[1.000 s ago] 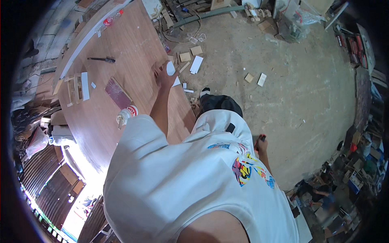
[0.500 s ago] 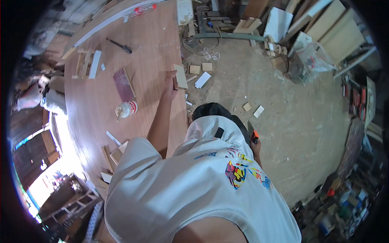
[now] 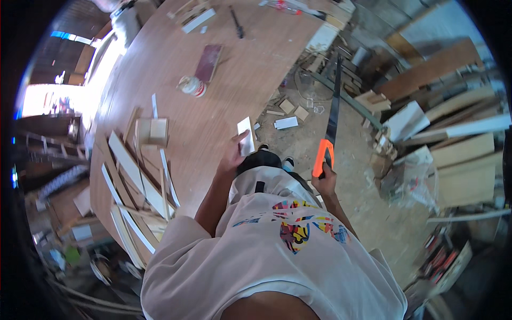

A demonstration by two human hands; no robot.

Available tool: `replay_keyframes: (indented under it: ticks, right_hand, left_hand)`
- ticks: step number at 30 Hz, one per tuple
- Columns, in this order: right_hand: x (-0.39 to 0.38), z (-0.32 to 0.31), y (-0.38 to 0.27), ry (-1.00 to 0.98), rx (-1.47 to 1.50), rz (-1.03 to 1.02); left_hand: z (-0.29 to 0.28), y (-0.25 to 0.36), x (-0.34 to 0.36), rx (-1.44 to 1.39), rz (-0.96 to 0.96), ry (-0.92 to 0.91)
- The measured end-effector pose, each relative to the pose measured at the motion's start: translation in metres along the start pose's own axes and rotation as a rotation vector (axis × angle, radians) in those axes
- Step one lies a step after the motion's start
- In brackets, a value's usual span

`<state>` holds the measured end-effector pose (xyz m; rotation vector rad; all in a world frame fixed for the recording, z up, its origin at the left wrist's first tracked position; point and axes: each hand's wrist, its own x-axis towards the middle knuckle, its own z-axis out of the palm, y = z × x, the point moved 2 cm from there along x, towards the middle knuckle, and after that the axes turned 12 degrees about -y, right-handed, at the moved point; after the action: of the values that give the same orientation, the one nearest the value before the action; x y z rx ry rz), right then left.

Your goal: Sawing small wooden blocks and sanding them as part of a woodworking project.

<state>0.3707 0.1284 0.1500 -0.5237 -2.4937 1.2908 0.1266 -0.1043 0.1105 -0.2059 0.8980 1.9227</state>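
Note:
My left hand [image 3: 233,148] grips a small white-faced wood block [image 3: 246,133] at the near edge of the wooden table [image 3: 261,58]. In my right hand [image 3: 325,180] is a handsaw [image 3: 324,158] with an orange and black handle, its long dark blade pointing away from me over the floor. Further back on the table lie a white glue container [image 3: 192,87], a purplish board [image 3: 208,63] and a dark elongated tool [image 3: 236,22].
Long wood strips [image 3: 133,165] and a small box [image 3: 152,130] lie on the table's left side. Offcuts [image 3: 286,106] are on the concrete floor [image 3: 389,234]. Boards [image 3: 464,170], a plastic bag [image 3: 413,178] and a green bar [image 3: 354,104] crowd the right side.
The view has turned rightward. My right hand has raised the saw from low at my side, blade now forward. My left hand still holds the block, now turned white face up.

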Motion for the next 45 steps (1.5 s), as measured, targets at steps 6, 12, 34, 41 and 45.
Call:
replay_keyframes:
  ticks: [6, 12, 34, 41, 45]
  right_hand:
    - [0.074, 0.023, -0.009, -0.241, -0.186, -0.224]
    - [0.135, 0.066, -0.008, -0.329, -0.360, -0.282]
    - [0.225, 0.238, -0.038, -0.683, -0.631, -0.301]
    - [0.229, 0.258, -0.032, -0.807, -0.639, -0.342]
    - [0.230, 0.264, -0.030, -0.774, -0.684, -0.350]
  left_hand:
    - [-0.006, -0.008, -0.070, -0.348, 0.260, 0.068]
    - [0.001, 0.007, -0.095, -0.159, 0.495, 0.196]
    - [-0.075, 0.112, -0.153, -0.673, 1.117, -0.147]
    - [-0.083, 0.101, -0.172, -0.576, 1.273, -0.226]
    - [-0.095, 0.093, -0.176, -0.560, 1.284, -0.248]
